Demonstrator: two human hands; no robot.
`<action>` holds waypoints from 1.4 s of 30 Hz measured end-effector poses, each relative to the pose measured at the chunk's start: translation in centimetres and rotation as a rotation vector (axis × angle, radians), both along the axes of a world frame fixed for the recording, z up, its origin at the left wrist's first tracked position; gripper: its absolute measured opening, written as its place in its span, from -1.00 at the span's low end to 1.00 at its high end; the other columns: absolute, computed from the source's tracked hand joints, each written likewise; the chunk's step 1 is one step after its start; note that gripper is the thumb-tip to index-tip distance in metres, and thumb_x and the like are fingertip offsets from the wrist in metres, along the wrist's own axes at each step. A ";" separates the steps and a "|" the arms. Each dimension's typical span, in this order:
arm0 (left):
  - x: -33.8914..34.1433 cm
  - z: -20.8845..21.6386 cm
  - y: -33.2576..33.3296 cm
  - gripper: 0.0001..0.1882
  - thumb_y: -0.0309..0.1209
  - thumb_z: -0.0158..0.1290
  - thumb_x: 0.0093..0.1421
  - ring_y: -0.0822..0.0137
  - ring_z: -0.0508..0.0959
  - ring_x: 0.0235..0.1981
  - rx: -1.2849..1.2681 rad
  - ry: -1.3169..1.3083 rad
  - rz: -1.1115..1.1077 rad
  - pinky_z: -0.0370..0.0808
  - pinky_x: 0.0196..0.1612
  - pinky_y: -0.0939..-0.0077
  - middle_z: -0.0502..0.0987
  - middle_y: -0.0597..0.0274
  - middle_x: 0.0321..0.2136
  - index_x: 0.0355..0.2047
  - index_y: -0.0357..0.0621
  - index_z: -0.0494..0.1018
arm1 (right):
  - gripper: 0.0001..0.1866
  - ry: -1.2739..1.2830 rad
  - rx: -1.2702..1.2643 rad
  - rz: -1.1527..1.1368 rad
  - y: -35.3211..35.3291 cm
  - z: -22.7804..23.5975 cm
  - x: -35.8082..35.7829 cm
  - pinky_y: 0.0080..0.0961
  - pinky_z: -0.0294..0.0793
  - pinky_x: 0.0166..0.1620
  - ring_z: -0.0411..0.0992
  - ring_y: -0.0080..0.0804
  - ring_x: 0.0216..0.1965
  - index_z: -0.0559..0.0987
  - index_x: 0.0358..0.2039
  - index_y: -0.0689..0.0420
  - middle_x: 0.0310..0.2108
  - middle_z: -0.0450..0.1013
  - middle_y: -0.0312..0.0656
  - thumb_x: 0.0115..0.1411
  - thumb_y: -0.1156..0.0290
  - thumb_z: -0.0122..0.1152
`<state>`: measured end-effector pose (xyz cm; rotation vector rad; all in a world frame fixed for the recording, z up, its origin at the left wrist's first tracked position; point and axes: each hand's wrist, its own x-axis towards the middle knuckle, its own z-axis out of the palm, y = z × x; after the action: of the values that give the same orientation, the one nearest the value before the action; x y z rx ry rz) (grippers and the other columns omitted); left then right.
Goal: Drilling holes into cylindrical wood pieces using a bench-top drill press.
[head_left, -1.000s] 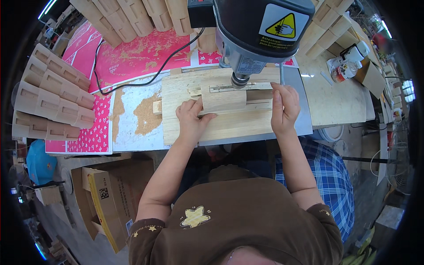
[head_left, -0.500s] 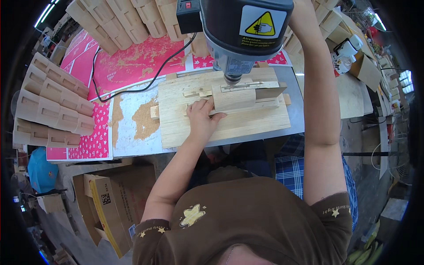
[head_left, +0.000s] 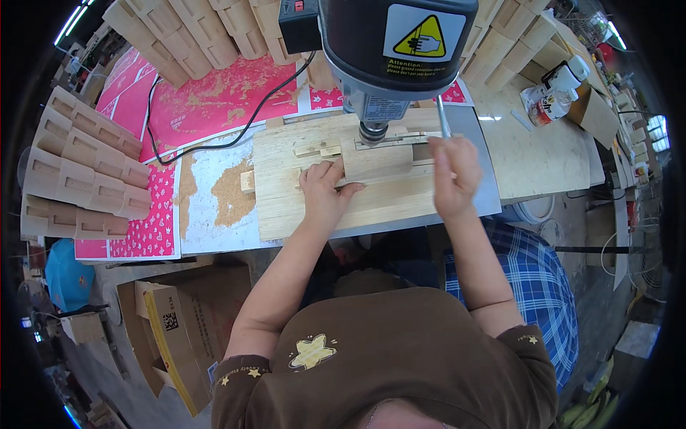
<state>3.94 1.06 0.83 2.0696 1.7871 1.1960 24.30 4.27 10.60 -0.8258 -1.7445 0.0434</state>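
Observation:
A drill press with a dark housing stands over the bench, and its chuck is low above a pale rounded wooden piece. This piece sits in a wooden jig on a flat board. My left hand grips the piece's left end, fingertips at its edge and thumb along the near side. To the right of the piece, my right hand is closed around a metal lever of the press. The drill tip is hard to make out against the jig.
Grooved wooden pieces stand in stacks at the left and along the back. A black cable curves over the pink, dust-strewn covering. Below the bench at left is an open cardboard box; bottles stand at right.
My right hand has come down and toward me from high beside the press, bringing the lever into view. The chuck sits slightly lower. My left hand stays on the wooden piece.

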 end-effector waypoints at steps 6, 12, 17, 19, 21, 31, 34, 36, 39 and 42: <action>-0.1 -0.2 -0.1 -0.39 -0.22 0.32 -0.27 0.25 0.39 -0.29 -0.018 0.006 0.005 0.16 -0.07 0.25 0.43 0.34 -0.45 -0.13 -0.07 0.49 | -0.93 -0.019 0.155 0.052 1.2 -0.3 0.3 -0.35 0.31 -0.38 0.34 -0.24 -0.56 0.52 -0.44 0.26 -0.62 0.36 -0.17 0.04 0.59 0.08; -0.7 -0.5 -0.5 -0.41 -0.21 0.33 -0.27 0.27 0.40 -0.27 -0.017 0.000 0.036 0.15 -0.07 0.26 0.44 0.35 -0.45 -0.15 -0.07 0.50 | -0.84 0.057 -0.024 -0.061 4.2 11.5 -1.1 -0.61 0.30 -0.38 0.30 -0.50 -0.52 0.51 -0.36 0.23 -0.56 0.36 -0.23 0.17 0.39 0.10; 0.4 0.3 0.3 -0.44 -0.25 0.34 -0.27 0.29 0.41 -0.27 -0.028 -0.049 -0.006 0.13 -0.07 0.28 0.45 0.35 -0.45 -0.18 -0.06 0.51 | -0.65 0.162 -0.296 -0.043 10.0 14.2 -2.2 -0.58 0.34 -0.33 0.36 -0.50 -0.45 0.50 -0.42 0.30 -0.53 0.44 -0.18 0.25 0.22 0.02; 0.3 1.1 0.1 -0.49 -0.27 0.34 -0.28 0.30 0.42 -0.30 -0.118 -0.116 0.003 0.12 -0.06 0.28 0.45 0.34 -0.45 -0.23 -0.07 0.53 | -0.66 0.228 -0.351 0.083 10.4 11.9 -1.1 -0.61 0.33 -0.32 0.35 -0.53 -0.44 0.49 -0.43 0.29 -0.51 0.44 -0.24 0.26 0.22 0.01; -0.2 1.4 0.0 -0.50 -0.27 0.34 -0.28 0.32 0.43 -0.30 -0.116 -0.147 0.001 0.11 -0.05 0.29 0.45 0.34 -0.45 -0.25 -0.08 0.53 | -0.76 0.161 -0.445 0.130 9.1 7.9 1.2 -0.58 0.31 -0.25 0.32 -0.55 -0.33 0.50 -0.17 0.19 -0.33 0.42 -0.25 0.22 0.35 0.07; -7.0 3.5 -3.8 -0.65 -0.52 0.30 -0.26 0.37 0.49 -0.40 0.020 -0.195 -0.175 0.39 -0.43 0.63 0.44 0.21 -0.45 -0.37 -0.19 0.52 | -0.75 -0.587 -0.458 0.033 1.7 -1.4 3.5 -0.28 0.29 -0.20 0.30 -0.13 -0.27 0.43 -0.41 0.14 -0.40 0.37 -0.16 -0.08 0.40 0.29; -11.3 3.0 -6.6 -0.71 -0.51 0.30 -0.21 0.45 0.48 -0.47 0.006 -0.236 -0.145 0.37 -0.45 0.69 0.45 0.26 -0.52 -0.41 -0.22 0.51 | -0.75 -0.583 -0.437 0.060 1.1 -1.4 4.0 -0.29 0.29 -0.20 0.29 -0.13 -0.28 0.44 -0.37 0.14 -0.39 0.38 -0.16 -0.08 0.41 0.29; -12.3 5.4 -8.3 -0.75 -0.49 0.30 -0.17 0.49 0.45 -0.53 -0.161 -0.555 -0.024 0.34 -0.48 0.71 0.46 0.28 -0.56 -0.45 -0.25 0.50 | -0.74 -0.568 -0.455 0.058 0.4 -1.2 4.7 -0.29 0.29 -0.20 0.29 -0.13 -0.28 0.45 -0.35 0.15 -0.38 0.38 -0.16 -0.08 0.42 0.29; -12.2 7.8 -8.5 -0.79 -0.40 0.27 -0.05 0.59 0.33 -0.70 -0.310 -0.882 0.168 0.24 -0.59 0.73 0.45 0.35 -0.68 -0.55 -0.28 0.48 | -0.72 -0.576 -0.464 0.058 -0.7 -1.1 4.3 -0.30 0.28 -0.19 0.28 -0.13 -0.26 0.45 -0.32 0.16 -0.37 0.37 -0.16 -0.08 0.44 0.29; -10.1 8.8 -7.7 -0.68 -0.22 0.25 -0.02 0.60 0.28 -0.77 -0.565 -1.064 0.232 0.14 -0.71 0.71 0.39 0.36 -0.75 -0.61 -0.25 0.47 | -0.71 -0.576 -0.461 0.071 -1.0 -1.2 3.9 -0.30 0.28 -0.17 0.27 -0.12 -0.24 0.45 -0.30 0.17 -0.36 0.37 -0.15 -0.08 0.45 0.28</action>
<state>-6.17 -6.63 9.58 0.6770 1.5227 1.2614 28.18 3.23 9.36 -1.1911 -2.3540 0.2878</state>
